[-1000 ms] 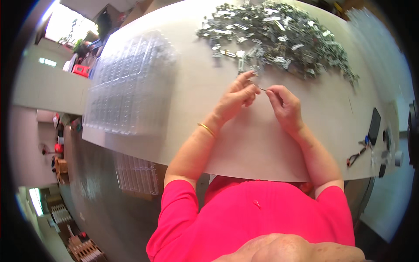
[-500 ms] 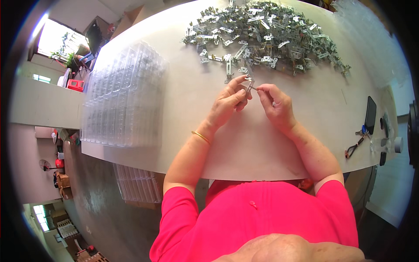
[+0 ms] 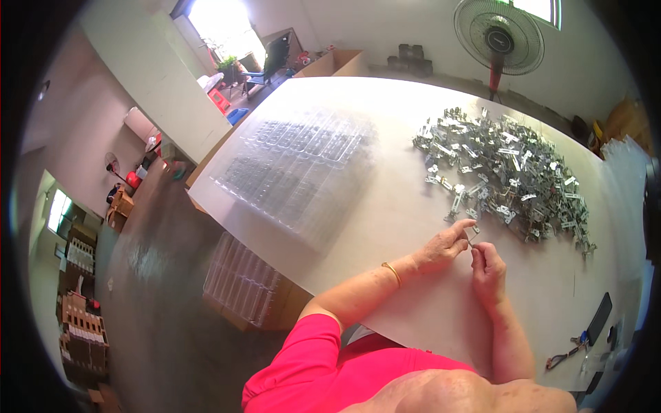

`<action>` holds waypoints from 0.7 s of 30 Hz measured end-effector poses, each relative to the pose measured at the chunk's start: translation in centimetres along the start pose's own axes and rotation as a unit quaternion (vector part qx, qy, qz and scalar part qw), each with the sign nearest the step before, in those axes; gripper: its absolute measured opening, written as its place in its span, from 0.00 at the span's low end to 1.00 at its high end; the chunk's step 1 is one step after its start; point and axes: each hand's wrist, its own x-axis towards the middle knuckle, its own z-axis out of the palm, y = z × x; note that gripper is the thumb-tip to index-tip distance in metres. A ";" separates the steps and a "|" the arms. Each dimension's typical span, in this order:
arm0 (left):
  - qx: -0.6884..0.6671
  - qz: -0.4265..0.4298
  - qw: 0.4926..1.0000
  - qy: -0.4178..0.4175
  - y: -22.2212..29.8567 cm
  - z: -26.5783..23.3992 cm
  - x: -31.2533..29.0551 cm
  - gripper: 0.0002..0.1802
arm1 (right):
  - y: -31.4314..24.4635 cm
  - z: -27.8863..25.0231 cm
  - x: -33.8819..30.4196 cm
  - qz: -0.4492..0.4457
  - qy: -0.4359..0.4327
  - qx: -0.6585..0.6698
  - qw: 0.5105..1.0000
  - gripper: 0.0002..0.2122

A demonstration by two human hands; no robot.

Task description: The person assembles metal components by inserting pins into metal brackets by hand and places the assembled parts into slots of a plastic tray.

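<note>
My left hand (image 3: 443, 249), with a gold bangle at its wrist, holds a small silvery metal bracket (image 3: 475, 232) between thumb and fingers. Close on its right, my right hand (image 3: 489, 274) is closed in a pinch at the bracket's near end. A thin dark bit shows at those fingertips, too small to name. Just beyond both hands spreads a large heap of similar metal hinge-like brackets (image 3: 513, 165), some with brass-coloured parts. A few loose ones lie along its near left edge, close to my left fingers.
Stacked clear plastic trays (image 3: 296, 172) cover the table's (image 3: 392, 206) left part. More trays stand in a cardboard box (image 3: 241, 282) below the edge. At right lie a black phone (image 3: 596, 319), keys on a cord (image 3: 568, 352) and clear plastic bags (image 3: 630, 186). A fan (image 3: 498, 40) stands beyond.
The view has swung to the left, so the trays, heap and hands appear farther right and lower. Both hands remain together at the bracket.
</note>
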 end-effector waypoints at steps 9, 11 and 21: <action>-0.289 -0.116 0.949 -0.057 1.1 -1.4 0.9 0.26 | 3.3 -0.3 1.2 0.111 0.081 0.251 0.958 0.04; -0.282 -0.121 0.948 -0.089 1.4 -1.2 0.8 0.25 | 3.0 -0.4 1.3 0.109 0.067 0.269 0.955 0.05; -0.299 -0.133 0.935 -0.135 1.9 -1.5 0.6 0.25 | 2.9 -1.0 1.0 0.131 -0.006 0.337 0.932 0.05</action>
